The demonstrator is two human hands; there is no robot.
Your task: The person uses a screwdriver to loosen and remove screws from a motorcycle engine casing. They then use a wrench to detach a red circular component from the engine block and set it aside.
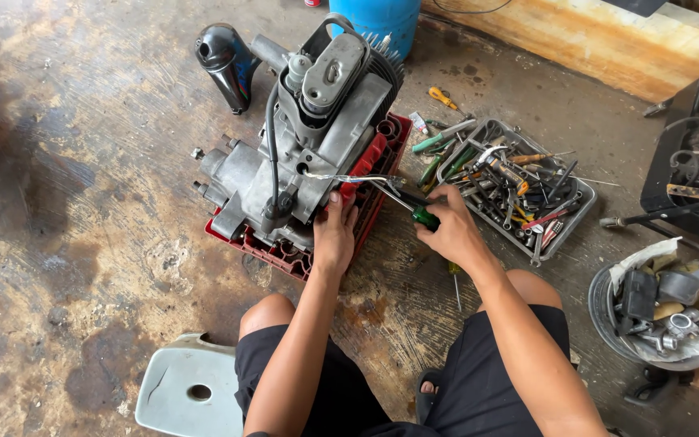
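A grey engine block point(309, 137) with a black cable rests on a red plastic crate point(374, 166) on the floor. My left hand point(333, 235) presses against the engine's lower right side and the crate edge, fingers closed on the casing. My right hand point(446, 231) grips a green-handled screwdriver point(414, 209) whose shaft points left toward the engine. A thin shiny metal piece point(353, 178) sticks out from the engine just above the screwdriver tip.
A grey tray point(564, 231) of several hand tools sits to the right. A round pan point(608, 324) of parts lies at right front, a black machine point(693, 162) far right, a blue barrel point(382, 20) behind, a black muffler point(224, 61), a pale stool point(192, 392) under me.
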